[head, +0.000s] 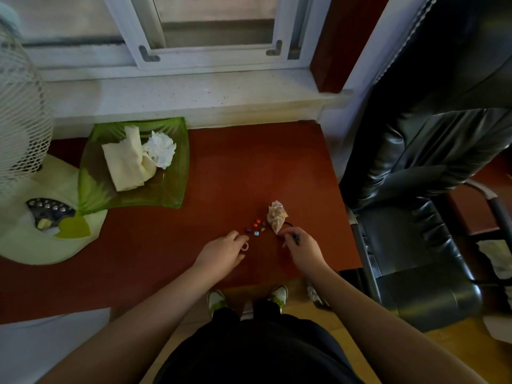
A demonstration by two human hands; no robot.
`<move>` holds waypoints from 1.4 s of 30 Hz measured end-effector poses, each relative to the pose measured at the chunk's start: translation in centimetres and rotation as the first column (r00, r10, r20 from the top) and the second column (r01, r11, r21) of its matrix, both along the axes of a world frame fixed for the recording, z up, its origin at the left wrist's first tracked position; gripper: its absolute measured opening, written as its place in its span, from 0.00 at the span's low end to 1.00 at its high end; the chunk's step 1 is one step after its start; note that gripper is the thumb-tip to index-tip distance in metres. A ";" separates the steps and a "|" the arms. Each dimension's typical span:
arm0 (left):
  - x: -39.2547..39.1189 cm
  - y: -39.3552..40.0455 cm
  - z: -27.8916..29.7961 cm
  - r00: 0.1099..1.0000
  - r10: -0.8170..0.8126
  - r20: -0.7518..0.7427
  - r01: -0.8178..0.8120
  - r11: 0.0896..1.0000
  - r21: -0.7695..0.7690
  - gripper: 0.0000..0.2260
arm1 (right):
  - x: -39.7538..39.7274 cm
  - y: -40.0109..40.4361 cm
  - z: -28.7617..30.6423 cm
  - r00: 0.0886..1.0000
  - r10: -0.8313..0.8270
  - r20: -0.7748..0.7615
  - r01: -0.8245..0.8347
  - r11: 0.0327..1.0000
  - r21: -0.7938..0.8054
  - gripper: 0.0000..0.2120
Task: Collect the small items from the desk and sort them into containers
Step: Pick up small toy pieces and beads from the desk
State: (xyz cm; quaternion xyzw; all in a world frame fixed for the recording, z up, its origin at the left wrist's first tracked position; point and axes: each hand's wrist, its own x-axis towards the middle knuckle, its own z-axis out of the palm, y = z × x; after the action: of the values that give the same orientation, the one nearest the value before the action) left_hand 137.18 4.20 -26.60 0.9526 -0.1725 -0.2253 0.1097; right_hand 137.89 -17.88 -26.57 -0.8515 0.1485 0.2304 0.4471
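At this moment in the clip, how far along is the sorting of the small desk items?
Early, it seems. Done: the green tray holds only folded and crumpled paper, no small items. In hand: the left hand pinches a small pink ring; the right hand grips a dark cord-like item. Left: the colored beads remain loose on the desk, beside the small plastic bag.
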 end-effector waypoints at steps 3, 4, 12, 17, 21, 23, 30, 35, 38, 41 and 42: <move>0.2 -0.9 -0.7 0.999 0.050 -0.007 -0.050 0.998 -0.040 0.21 | 0.4 -1.2 -0.2 0.999 -0.036 0.012 0.036 0.999 -0.007 0.08; 0.3 -1.1 -0.9 0.998 0.064 -0.005 -0.064 0.997 -0.053 0.20 | 0.5 -1.5 -0.3 0.999 -0.042 0.014 0.042 0.999 -0.013 0.08; 1.4 -1.7 -1.7 0.990 0.126 -0.071 -0.128 0.991 -0.026 0.05 | 1.1 -2.6 -0.5 0.998 -0.053 0.032 0.053 0.999 0.005 0.06; 1.1 -1.7 -1.8 0.983 0.179 -0.053 -0.181 0.982 -0.051 0.04 | 1.7 -2.9 -0.6 0.996 -0.053 0.070 0.055 0.998 -0.019 0.06; 1.3 -2.2 -1.3 0.974 0.226 0.007 -0.224 0.968 -0.111 0.04 | 2.3 -3.4 -1.3 0.992 0.010 0.123 -0.003 0.998 -0.058 0.07; 1.6 -2.6 -1.0 0.967 0.250 0.052 -0.239 0.957 -0.162 0.05 | 2.6 -3.6 -1.5 0.988 0.049 0.144 -0.037 0.996 -0.084 0.09; 3.4 -4.4 -0.2 0.956 0.231 0.182 -0.173 0.942 -0.289 0.05 | 3.1 -3.5 -1.6 0.984 0.109 0.138 -0.089 0.986 -0.144 0.12; 4.9 -6.4 0.5 0.973 0.094 0.209 -0.040 0.967 -0.252 0.06 | 3.1 -3.9 -1.9 0.982 0.109 0.155 -0.087 0.986 -0.144 0.11; 5.9 -7.9 0.0 0.989 -0.009 0.149 0.035 0.984 -0.177 0.07 | 3.0 -4.5 -1.9 0.983 0.087 0.161 -0.064 0.988 -0.144 0.10; 6.8 -8.9 -0.9 0.993 -0.093 0.078 0.102 0.987 -0.122 0.07 | 2.8 -5.6 -1.9 0.986 0.074 0.149 -0.054 0.989 -0.136 0.10; 7.0 -9.2 -1.2 0.994 -0.106 0.038 0.109 0.989 -0.104 0.08 | 2.7 -6.0 -1.9 0.986 0.069 0.149 -0.049 0.990 -0.135 0.09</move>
State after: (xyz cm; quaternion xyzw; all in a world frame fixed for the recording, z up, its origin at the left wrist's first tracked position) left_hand 144.21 -5.01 -27.81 0.9382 -0.2371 -0.2062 0.1449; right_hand 140.57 -23.90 -28.50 -0.8981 0.1031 0.1671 0.3936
